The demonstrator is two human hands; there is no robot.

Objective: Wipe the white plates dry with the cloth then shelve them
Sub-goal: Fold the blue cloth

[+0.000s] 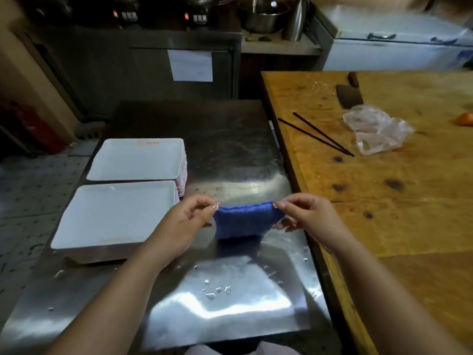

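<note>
A blue cloth (245, 220) hangs stretched between both hands above the steel table (230, 155). My left hand (190, 217) pinches its left top corner and my right hand (304, 215) pinches the right top corner. Two stacks of white rectangular plates stand on the table's left side: a near stack (115, 213) just left of my left hand and a far stack (138, 158) behind it. Each top plate carries a small orange mark. Neither hand touches a plate.
Water drops lie on the steel top near me. A wooden table (384, 188) adjoins on the right with black chopsticks (317, 134), a cleaver (349, 94) and a crumpled plastic bag (376, 129). A steel cabinet stands behind.
</note>
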